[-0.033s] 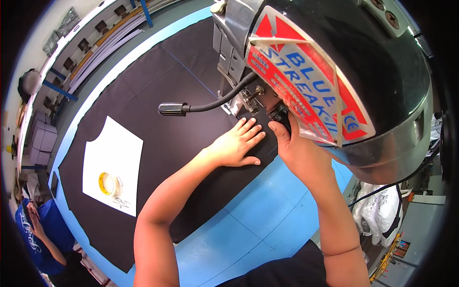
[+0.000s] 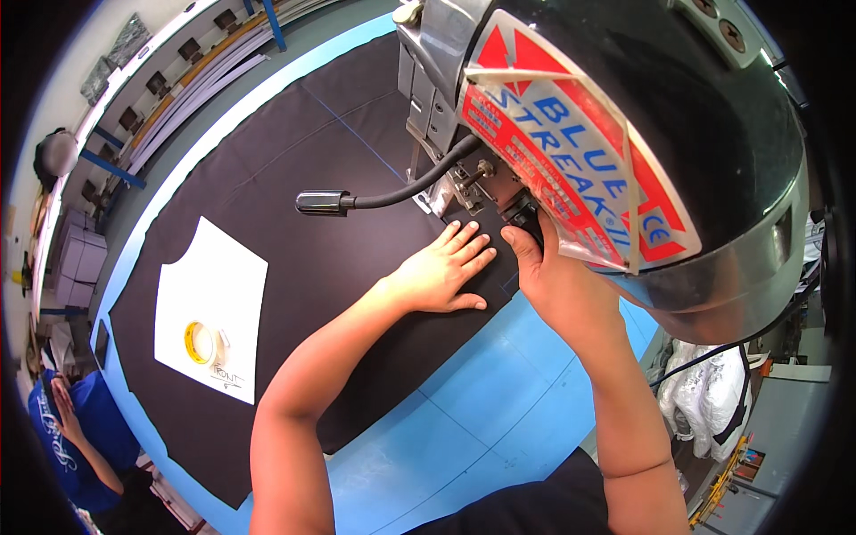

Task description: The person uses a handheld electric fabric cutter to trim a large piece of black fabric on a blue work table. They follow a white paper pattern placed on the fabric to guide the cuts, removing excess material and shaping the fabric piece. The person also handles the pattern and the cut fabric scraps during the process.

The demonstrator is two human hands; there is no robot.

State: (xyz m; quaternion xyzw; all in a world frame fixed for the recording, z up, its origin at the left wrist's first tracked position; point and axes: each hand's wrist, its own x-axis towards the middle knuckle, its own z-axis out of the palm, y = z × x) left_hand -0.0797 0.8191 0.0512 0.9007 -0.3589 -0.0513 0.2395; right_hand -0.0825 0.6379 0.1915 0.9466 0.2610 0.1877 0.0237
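Observation:
My left hand (image 2: 448, 267) lies flat with spread fingers on a layer of black fabric (image 2: 348, 259), just in front of the foot of a fabric cutting machine (image 2: 713, 134). Closed around the machine's black handle (image 2: 522, 214) is my right hand (image 2: 571, 285), its thumb on the near side. The machine's motor housing hides part of that grip. On the fabric to the left rests a white paper pattern piece (image 2: 209, 294), with a yellow-cored roll of tape (image 2: 201, 342) and a small white piece on top. Blue chalk lines run across the fabric.
A bendy lamp (image 2: 325, 203) reaches out from the machine over the fabric. The light-blue table (image 2: 481, 392) shows along the fabric's near edge. At lower left stands a person in blue (image 2: 89, 419). Plastic-wrapped bundles (image 2: 704, 392) sit at right, beneath a black cable.

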